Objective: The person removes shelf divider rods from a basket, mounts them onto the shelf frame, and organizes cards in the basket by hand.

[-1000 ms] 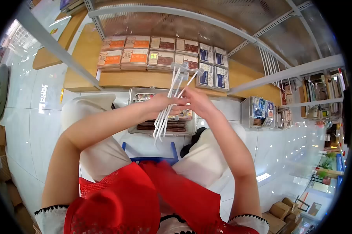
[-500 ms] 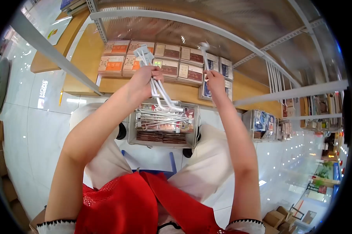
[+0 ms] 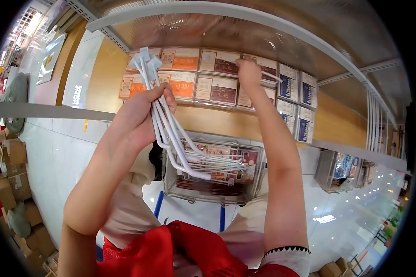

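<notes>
My left hand (image 3: pixel 145 108) is closed round a bundle of several white metal hooks (image 3: pixel 168 134), their clear plastic tag ends up and bent tips over the basket. My right hand (image 3: pixel 250 74) is closed on one white hook (image 3: pixel 270 76), held above stacked packs with maroon labels (image 3: pixel 217 89). Packs with orange labels (image 3: pixel 182 84) lie to the left and packs with blue labels (image 3: pixel 305 127) to the right, all on the wooden shelf (image 3: pixel 208 117). More white hooks (image 3: pixel 221 162) lie on packs in the wire basket (image 3: pixel 194 196) between my knees.
A grey shelf bar (image 3: pixel 208 8) arches above the packs, and another (image 3: pixel 46 111) crosses at the left. White hooks (image 3: pixel 374 117) hang at the right. A second basket (image 3: pixel 325 171) stands on the floor at the right. Cardboard boxes (image 3: pixel 14 152) are piled at the far left.
My hands have parted from the shared bundle; the left keeps several hooks, the right one. Since half a second ago, the view has come closer to the shelf and the right hand's hook has tipped sideways.
</notes>
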The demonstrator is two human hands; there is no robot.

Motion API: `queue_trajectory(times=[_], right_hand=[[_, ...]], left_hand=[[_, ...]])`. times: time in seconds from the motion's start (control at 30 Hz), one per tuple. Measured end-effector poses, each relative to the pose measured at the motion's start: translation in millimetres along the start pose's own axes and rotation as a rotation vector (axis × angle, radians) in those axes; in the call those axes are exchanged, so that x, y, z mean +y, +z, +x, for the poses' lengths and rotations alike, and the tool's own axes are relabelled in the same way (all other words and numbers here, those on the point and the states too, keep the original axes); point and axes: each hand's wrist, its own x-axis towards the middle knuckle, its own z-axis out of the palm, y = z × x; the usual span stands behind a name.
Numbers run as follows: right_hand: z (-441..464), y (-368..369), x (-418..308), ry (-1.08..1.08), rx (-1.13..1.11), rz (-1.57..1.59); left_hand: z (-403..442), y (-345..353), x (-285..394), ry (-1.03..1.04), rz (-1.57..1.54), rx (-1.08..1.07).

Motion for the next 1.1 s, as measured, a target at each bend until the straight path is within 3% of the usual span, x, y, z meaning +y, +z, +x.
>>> queue_trajectory(times=[0.1,0.2,0.33,0.43,0.47,0.57,0.73,0.87,0.97,1.03,1.1], right_hand=[[23,19,20,-0.1,0.077,0.015],[39,29,33,-0.176,-0.015,0.013],[42,35,38,-0.176,-0.012,-0.019],[40,45,40,-0.189,0.107,-0.051],[41,48,43,-0.181,0.147,-0.047],[42,52,44,-0.172,0.249,-0.061],[45,55,40,-0.164,0.256,0.018],[47,63,40,-0.185,0.365,0.115],[20,24,14,-0.052,0.329,0.359],[-21,-15,-8,0.102,-0.017,0.516],[-70,-41,-28,0.276,-0.489,0.943]], left_hand=[[20,-3,-1,0.069,0.117,0.051],[28,-4,-6,0.09,0.206,0.06],[34,-3,-19,-0.022,0.177,0.107],[50,-2,-29,-0.06,0.302,0.135],[64,-10,-29,-0.049,0.441,0.035],[89,-11,-37,-0.023,0.418,0.049],[120,-54,-66,-0.065,0.325,-0.282],[136,-80,-77,-0.083,0.456,-0.344],[142,-88,-80,-0.117,0.379,-0.334],[145,-93,-84,-0.118,0.338,-0.348],[146,-94,-92,-0.099,0.336,-0.316]])
